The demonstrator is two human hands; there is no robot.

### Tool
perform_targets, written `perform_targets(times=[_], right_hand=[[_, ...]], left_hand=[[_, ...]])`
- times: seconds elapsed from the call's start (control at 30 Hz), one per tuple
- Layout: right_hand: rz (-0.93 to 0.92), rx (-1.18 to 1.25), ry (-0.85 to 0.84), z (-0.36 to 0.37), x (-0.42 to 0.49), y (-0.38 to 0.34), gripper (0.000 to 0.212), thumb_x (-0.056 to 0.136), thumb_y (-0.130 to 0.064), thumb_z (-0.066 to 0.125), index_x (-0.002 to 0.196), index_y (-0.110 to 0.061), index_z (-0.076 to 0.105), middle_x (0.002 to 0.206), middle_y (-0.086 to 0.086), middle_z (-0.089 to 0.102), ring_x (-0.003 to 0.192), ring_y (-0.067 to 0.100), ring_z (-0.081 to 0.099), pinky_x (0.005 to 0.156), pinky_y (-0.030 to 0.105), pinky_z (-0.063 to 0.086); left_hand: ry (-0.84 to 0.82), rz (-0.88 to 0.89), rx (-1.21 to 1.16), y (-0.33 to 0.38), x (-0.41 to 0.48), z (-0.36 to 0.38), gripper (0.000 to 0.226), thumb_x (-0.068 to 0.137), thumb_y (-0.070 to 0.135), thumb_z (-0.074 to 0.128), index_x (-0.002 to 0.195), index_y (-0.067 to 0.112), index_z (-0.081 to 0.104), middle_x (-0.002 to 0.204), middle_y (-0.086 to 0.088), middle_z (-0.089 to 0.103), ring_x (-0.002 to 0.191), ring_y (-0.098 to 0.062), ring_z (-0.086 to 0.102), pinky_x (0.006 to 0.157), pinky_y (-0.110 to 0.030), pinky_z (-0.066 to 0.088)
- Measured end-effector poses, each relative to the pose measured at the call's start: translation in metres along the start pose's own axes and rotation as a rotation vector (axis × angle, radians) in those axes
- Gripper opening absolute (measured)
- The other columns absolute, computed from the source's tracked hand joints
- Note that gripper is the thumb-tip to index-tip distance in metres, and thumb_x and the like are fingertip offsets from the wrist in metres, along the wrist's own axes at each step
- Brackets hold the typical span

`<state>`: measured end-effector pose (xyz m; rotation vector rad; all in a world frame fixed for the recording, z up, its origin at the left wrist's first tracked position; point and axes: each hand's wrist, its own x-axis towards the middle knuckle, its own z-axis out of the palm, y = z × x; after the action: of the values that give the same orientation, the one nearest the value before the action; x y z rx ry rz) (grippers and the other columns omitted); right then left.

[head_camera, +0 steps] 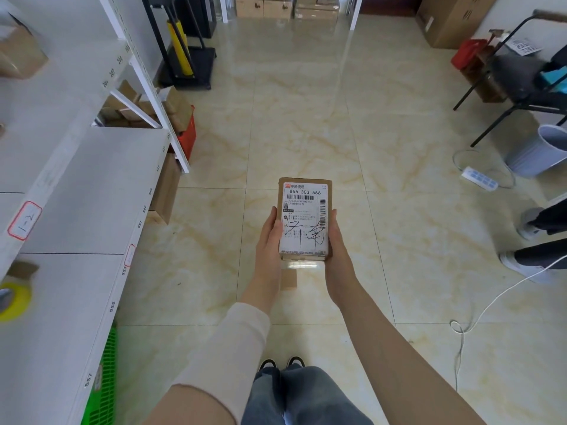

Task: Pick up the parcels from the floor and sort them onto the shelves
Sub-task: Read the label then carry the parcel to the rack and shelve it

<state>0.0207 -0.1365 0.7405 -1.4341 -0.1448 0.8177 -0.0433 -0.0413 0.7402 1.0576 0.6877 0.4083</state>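
I hold a small brown cardboard parcel [304, 219] in front of me above the tiled floor, its white shipping label facing up with a barcode and black handwriting. My left hand [269, 240] grips its left edge and my right hand [337, 243] grips its right edge. White shelves [89, 191] with numbered edges run along my left. A brown box [18, 53] sits on an upper shelf and a yellow tape roll [13, 299] lies on a lower one.
Cardboard boxes and a red crate [187, 136] sit under the shelves, with a green crate [102, 381] nearer me. A black trolley [190, 56] stands ahead left. On the right are a chair [521, 84], a grey bin [540, 150], a power strip [480, 178], a white cable and another person's feet [527, 223].
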Motion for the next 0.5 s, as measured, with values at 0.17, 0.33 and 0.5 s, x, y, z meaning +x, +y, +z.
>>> perform_targets(times=[0.17, 0.33, 0.5], right_hand=[[0.003, 0.016, 0.012, 0.0, 0.002, 0.004, 0.075, 0.083, -0.076, 0.025, 0.15, -0.043, 0.025, 0.153, -0.014, 0.042, 0.142, 0.006, 0.035, 0.121, 0.04, 0.017], [-0.014, -0.004, 0.02, -0.003, 0.004, 0.004, 0.08, 0.08, -0.079, 0.028, 0.15, -0.042, 0.026, 0.152, -0.013, 0.044, 0.141, 0.008, 0.038, 0.121, 0.042, 0.019], [-0.025, 0.014, 0.061, -0.013, 0.007, 0.007, 0.074, 0.085, -0.072, 0.025, 0.151, -0.039, 0.026, 0.151, -0.011, 0.045, 0.14, 0.008, 0.04, 0.121, 0.042, 0.021]], left_hand=[[-0.02, 0.013, -0.008, -0.001, 0.001, 0.002, 0.066, 0.086, 0.043, 0.044, 0.148, 0.022, 0.037, 0.147, 0.0, 0.05, 0.132, -0.017, 0.05, 0.107, -0.034, 0.042], [-0.034, 0.033, -0.02, -0.006, 0.004, 0.004, 0.062, 0.091, 0.04, 0.042, 0.148, 0.019, 0.036, 0.149, -0.004, 0.047, 0.134, -0.02, 0.049, 0.109, -0.036, 0.043], [-0.073, 0.02, -0.012, -0.016, 0.011, 0.01, 0.066, 0.089, 0.044, 0.042, 0.149, 0.02, 0.033, 0.149, -0.003, 0.047, 0.135, -0.02, 0.048, 0.11, -0.037, 0.041]])
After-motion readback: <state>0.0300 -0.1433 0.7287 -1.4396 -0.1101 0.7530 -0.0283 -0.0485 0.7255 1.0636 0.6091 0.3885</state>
